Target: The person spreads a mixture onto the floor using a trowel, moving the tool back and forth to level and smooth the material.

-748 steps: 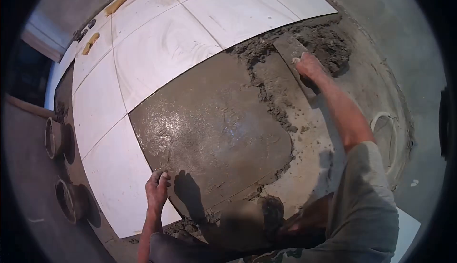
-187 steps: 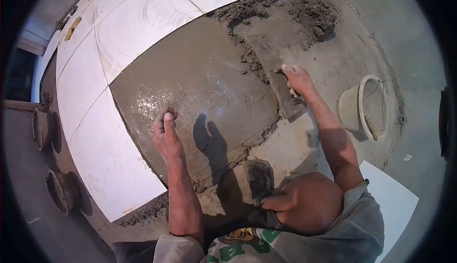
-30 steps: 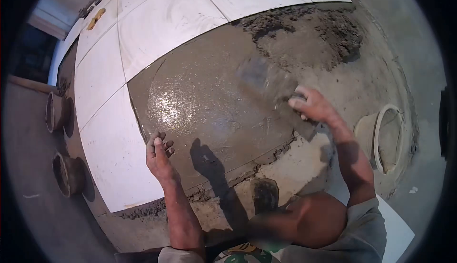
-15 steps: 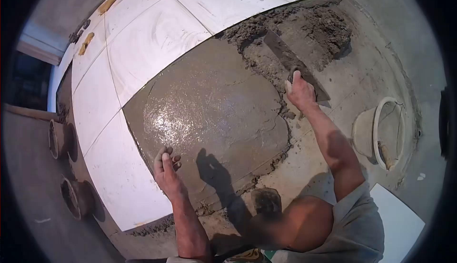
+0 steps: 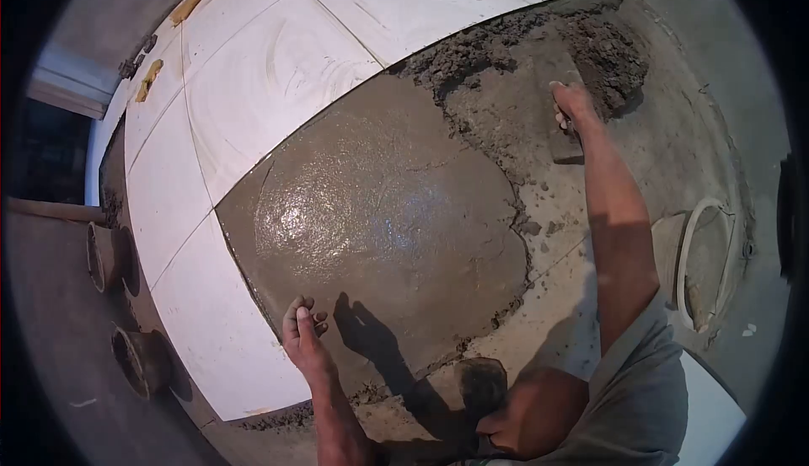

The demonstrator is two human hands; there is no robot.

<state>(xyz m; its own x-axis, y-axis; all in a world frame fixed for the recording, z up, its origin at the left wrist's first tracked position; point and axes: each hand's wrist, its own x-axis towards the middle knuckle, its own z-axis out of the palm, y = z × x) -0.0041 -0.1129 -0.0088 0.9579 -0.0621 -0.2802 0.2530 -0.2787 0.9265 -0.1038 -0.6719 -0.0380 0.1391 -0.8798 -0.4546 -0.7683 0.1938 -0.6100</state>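
My right hand (image 5: pixel 575 107) is wrapped round the handle of a long flat trowel (image 5: pixel 552 68), whose blade lies against the crumbly grey mortar (image 5: pixel 600 49) at the upper right. Wet, smooth mortar (image 5: pixel 396 188) covers the middle of the floor and shines at its left. Over the lower left edge of this wet patch hangs my left hand (image 5: pixel 305 331), its fingers curled but apart, with nothing seen in them. White tiles (image 5: pixel 270 78) border the wet mortar on its upper and left sides.
Two dark buckets (image 5: pixel 139 356) stand at the left. A pale bucket (image 5: pixel 704 259) with a wooden-handled tool in it is at the right. One loose white tile (image 5: pixel 708 415) lies at the lower right. Yellowish pieces (image 5: pixel 149 80) rest on the tiles at the upper left.
My right hand has moved up and to the right with the trowel, whose blade has turned more upright in view. My left hand appears slightly lower. The view has shifted a little.
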